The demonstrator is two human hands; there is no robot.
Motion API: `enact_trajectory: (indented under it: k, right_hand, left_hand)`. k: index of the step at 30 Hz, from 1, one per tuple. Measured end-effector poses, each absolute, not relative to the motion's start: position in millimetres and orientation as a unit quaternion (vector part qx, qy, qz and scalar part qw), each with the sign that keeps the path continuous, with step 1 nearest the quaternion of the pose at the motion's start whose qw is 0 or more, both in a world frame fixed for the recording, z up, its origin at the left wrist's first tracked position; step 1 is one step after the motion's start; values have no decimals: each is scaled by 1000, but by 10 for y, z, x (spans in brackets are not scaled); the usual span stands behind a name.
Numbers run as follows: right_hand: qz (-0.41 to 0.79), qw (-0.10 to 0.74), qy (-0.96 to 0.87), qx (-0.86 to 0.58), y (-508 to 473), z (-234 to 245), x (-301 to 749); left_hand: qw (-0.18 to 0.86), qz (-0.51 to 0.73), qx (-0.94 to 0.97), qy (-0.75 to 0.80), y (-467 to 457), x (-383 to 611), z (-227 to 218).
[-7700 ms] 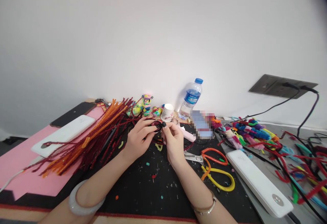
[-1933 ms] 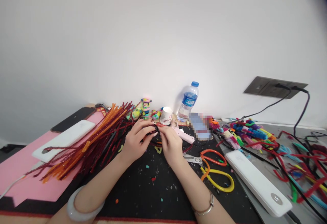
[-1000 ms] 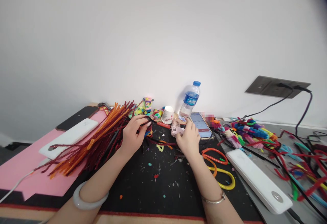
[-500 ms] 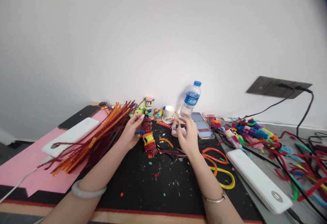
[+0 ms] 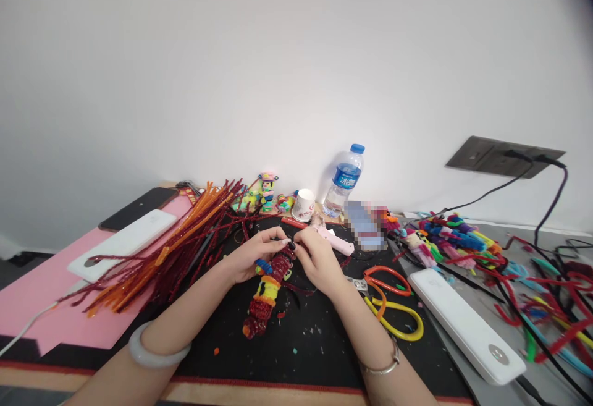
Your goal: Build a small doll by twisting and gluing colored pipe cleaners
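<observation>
My left hand (image 5: 254, 255) is closed around the upper part of a pipe-cleaner figure (image 5: 266, 291), dark red with yellow and orange bands and a small blue coil at its side. The figure slants, its lower end towards me. My right hand (image 5: 317, 259) meets the left at the figure's top end, thumb and fingers pressed together beside a small dark part. Its fingertips partly hide that end. Just behind the right hand lies a pink glue gun (image 5: 340, 243). Scissors (image 5: 393, 304) with red-orange and yellow handles rest by my right forearm.
Left, a bundle of red and orange pipe cleaners (image 5: 162, 251) lies by a white power bank (image 5: 123, 242). A paper cup (image 5: 304, 206), water bottle (image 5: 345, 180) and phone (image 5: 365, 227) stand or lie behind. Finished figures (image 5: 449, 239) and another power bank (image 5: 466, 325) are right.
My right hand has left the glue gun and come to the figure's top end. The figure has moved slightly towards me and tilted, and more of the glue gun and scissors shows.
</observation>
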State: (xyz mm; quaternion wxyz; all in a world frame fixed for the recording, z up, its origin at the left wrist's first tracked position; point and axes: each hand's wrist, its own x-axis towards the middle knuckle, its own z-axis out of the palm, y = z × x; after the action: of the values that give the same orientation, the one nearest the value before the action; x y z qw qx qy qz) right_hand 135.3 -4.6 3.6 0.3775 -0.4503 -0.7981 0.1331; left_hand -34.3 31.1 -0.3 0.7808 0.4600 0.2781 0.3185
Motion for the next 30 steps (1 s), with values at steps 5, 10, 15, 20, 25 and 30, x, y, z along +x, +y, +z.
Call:
enact_trajectory:
  k: [5,10,15,20,25,30]
  right_hand:
    - [222,430,-754,-444,-28,-3,1329]
    - [346,468,-688,-434,5,-50,1315]
    - [408,481,-657,-414,31,-72,1310]
    - [402,473,-659,-425,37,-70,1315]
    - [398,479,-650,-436,28,-61,1317]
    - [462,481,-597,-445,59,-98,1309]
  left_hand:
    - [782,306,462,286,316,-351,-2]
    - [796,294,454,271,317,-354,-12]
    - [803,290,447,267,313,-353,1]
    - [803,295,443,267,317,-357,9]
    - [799,299,441,278,326,-362,-3]
    - [796,302,441,285,330,-361,-13]
